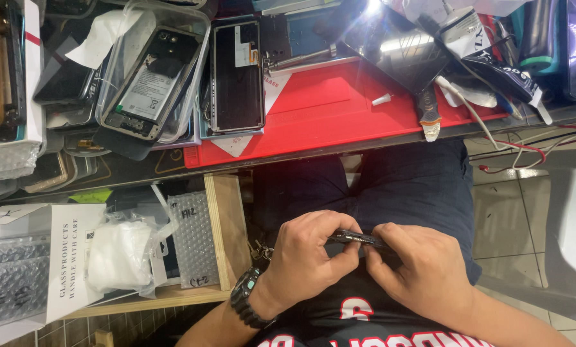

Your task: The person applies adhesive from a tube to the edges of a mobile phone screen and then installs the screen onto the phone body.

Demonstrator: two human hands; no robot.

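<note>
Fingers [339, 254] of both hands pinch a thin dark phone [359, 239] edge-on over the lap, below the surface [339, 109]; left hand [310, 257] and right hand [420, 270] grip opposite ends.

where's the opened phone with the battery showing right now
In the head view, the opened phone lies in a clear plastic tray at the upper left of the bench, just left of the red mat.
</note>
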